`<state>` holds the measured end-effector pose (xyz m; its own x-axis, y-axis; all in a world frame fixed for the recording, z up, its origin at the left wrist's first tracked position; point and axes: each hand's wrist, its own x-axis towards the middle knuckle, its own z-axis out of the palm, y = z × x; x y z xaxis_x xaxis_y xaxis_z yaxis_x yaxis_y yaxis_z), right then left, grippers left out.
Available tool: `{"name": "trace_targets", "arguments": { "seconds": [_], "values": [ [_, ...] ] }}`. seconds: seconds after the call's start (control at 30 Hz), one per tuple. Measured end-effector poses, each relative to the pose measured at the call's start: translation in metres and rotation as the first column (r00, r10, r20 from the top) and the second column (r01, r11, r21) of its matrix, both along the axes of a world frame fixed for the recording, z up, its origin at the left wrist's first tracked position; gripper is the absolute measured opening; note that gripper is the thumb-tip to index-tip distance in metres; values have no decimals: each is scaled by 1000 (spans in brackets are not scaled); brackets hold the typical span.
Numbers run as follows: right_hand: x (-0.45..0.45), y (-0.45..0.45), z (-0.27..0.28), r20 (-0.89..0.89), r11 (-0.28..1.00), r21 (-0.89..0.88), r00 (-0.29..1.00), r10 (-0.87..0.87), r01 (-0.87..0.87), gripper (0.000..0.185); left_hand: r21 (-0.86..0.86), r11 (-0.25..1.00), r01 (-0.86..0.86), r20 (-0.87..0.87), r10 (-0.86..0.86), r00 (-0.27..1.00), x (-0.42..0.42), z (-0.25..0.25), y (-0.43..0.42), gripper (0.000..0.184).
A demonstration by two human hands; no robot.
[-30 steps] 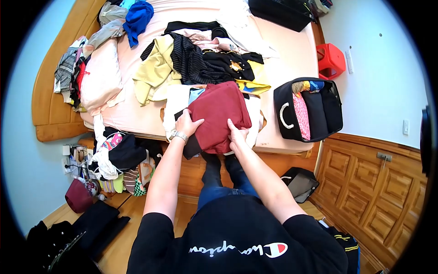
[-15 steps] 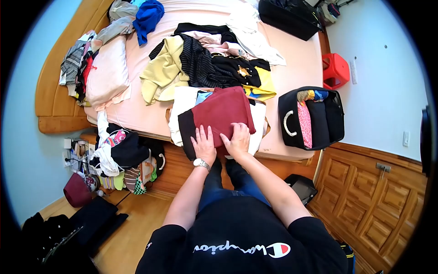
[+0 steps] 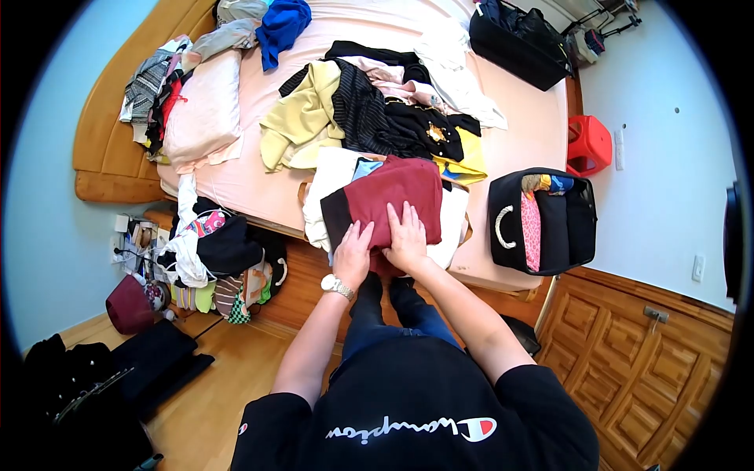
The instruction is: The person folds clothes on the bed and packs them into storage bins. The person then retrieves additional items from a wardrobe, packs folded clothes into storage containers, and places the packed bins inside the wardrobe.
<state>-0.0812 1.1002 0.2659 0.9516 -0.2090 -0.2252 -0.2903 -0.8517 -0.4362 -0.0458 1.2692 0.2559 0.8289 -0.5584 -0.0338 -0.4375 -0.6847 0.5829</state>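
Note:
A maroon garment with a black section [image 3: 400, 184] lies folded at the bed's front edge, over white clothing [image 3: 320, 200]. My right hand [image 3: 406, 239] rests flat on the maroon cloth near its front edge, fingers stretched out and apart. Beside it my left hand [image 3: 353, 255], with a watch on the wrist, touches the front left part of the garment where black meets maroon. Its fingers are extended over the cloth. Just beyond lie a yellow garment [image 3: 302, 118], a black striped garment [image 3: 361, 110] and a black top with a small print [image 3: 424, 129].
A black fabric bin [image 3: 503, 251] with rolled clothes stands on the bed's right corner. Behind it are a red stool [image 3: 589, 145] and a black case [image 3: 518, 47]. A pink pillow [image 3: 204, 110] lies left. Clothes pile [image 3: 228, 251] over a container below the bed edge.
The view has shifted, so the bed appears further right. My right hand has moved further onto the maroon garment; my left hand has slid back towards its front edge, fingers closer together.

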Motion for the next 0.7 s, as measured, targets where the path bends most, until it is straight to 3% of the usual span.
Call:
{"name": "trace_targets", "arguments": {
  "seconds": [0.07, 0.13, 0.17, 0.2, 0.23, 0.33, 0.37, 0.4, 0.43, 0.47, 0.5, 0.53, 0.57, 0.63, 0.67, 0.7],
  "values": [
    [2, -3, 9, 65, 990, 100, 992, -107, 100, 108, -234, 969, -77, -56, 66, 996, -1, 6, -16, 60],
    [1, -15, -3, 359, 952, 295, 912, -196, 88, 93, -639, 747, -186, -374, -91, 923, -8, -2, -33, 60],
    [-1, -18, -4, 372, 879, 470, 884, -283, 84, 84, -694, 594, -407, -616, -197, 763, -13, 1, -43, 59],
    [1, -16, 5, 365, 775, 628, 853, -372, 69, 76, -646, 438, -626, -763, -352, 542, -16, 8, -50, 57],
    [-1, -11, 14, 218, 542, 833, 837, -502, 108, 66, -645, 361, -673, -750, -468, 468, -18, 16, -51, 59],
    [0, 16, 27, 374, 652, 758, 811, -449, 11, 65, -660, 153, -735, -702, -473, 532, -7, 64, -35, 74],
    [4, 29, 40, 468, 771, 635, 819, -332, -50, 67, -639, 144, -756, -715, -475, 513, -3, 80, -22, 95],
    [7, 41, 43, 519, 760, 630, 814, -261, -158, 72, -541, 21, -841, -658, -633, 408, 6, 73, -4, 90],
    [10, 52, 55, 520, 736, 628, 840, -155, -253, 79, -531, 184, -827, -776, -499, 386, 19, 80, 11, 85],
    [14, 62, 50, 522, 687, 630, 852, -31, -361, 88, -525, 425, -738, -851, -235, 470, 30, 73, 28, 68],
    [17, 74, 35, 520, 598, 677, 854, 23, -429, 94, -486, 495, -720, -823, 17, 568, 39, 76, 38, 53],
    [21, 82, 24, 504, 703, 547, 850, 157, -454, 94, -431, 506, -747, -856, 32, 516, 53, 55, 56, 37],
    [24, 83, 26, 468, 703, 558, 867, 172, -441, 93, -462, 454, -762, -836, 64, 545, 63, 40, 66, 28],
    [23, 76, 15, 399, 717, 590, 906, 143, -373, 90, -470, 626, -622, -720, 136, 680, 83, 16, 83, 30],
    [17, 69, -2, 409, 798, 497, 903, 132, -342, 91, -444, 723, -530, -661, 136, 738, 92, 6, 88, 30],
    [10, 58, -2, 309, 917, 291, 934, 180, -273, 94, -349, 846, -404, -621, 114, 776, 101, -7, 90, 30]
  ]
}}
